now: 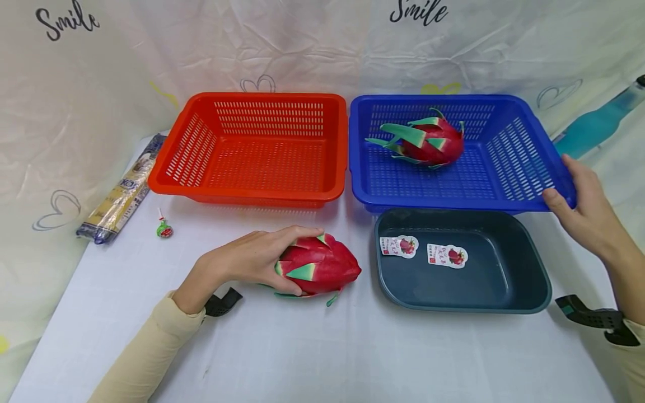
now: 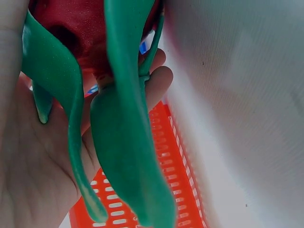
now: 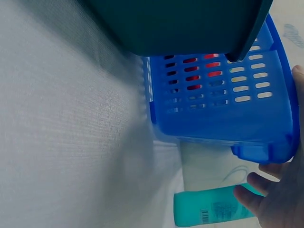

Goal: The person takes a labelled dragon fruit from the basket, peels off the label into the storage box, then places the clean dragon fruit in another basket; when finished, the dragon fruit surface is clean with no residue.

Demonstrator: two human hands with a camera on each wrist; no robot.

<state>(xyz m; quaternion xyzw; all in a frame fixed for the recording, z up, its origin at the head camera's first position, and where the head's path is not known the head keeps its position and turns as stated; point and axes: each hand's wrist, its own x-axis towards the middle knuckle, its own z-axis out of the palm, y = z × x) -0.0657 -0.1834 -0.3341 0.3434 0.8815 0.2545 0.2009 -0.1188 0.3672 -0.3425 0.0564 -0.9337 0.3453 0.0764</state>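
Note:
My left hand (image 1: pixel 257 257) grips a red dragon fruit (image 1: pixel 327 268) with green leaf tips, at the middle of the white table. In the left wrist view, its long green leaves (image 2: pixel 128 118) hang across the palm. At the right, my right hand (image 1: pixel 587 207) holds the front right corner of a blue basket (image 1: pixel 453 200), thumb on the rim and fingers on the outer side. A second dragon fruit (image 1: pixel 438 143) lies inside that basket. In the right wrist view, the fingers (image 3: pixel 254 197) extend past the basket's corner.
A red basket (image 1: pixel 252 196) stands left of the blue one. In front of the blue basket sits a dark grey-green tub (image 1: pixel 463 302) with two labels inside. A teal bottle (image 1: pixel 594 126) is behind my right hand. A yellow packet (image 1: pixel 123 193) and a lollipop (image 1: pixel 164 228) lie left.

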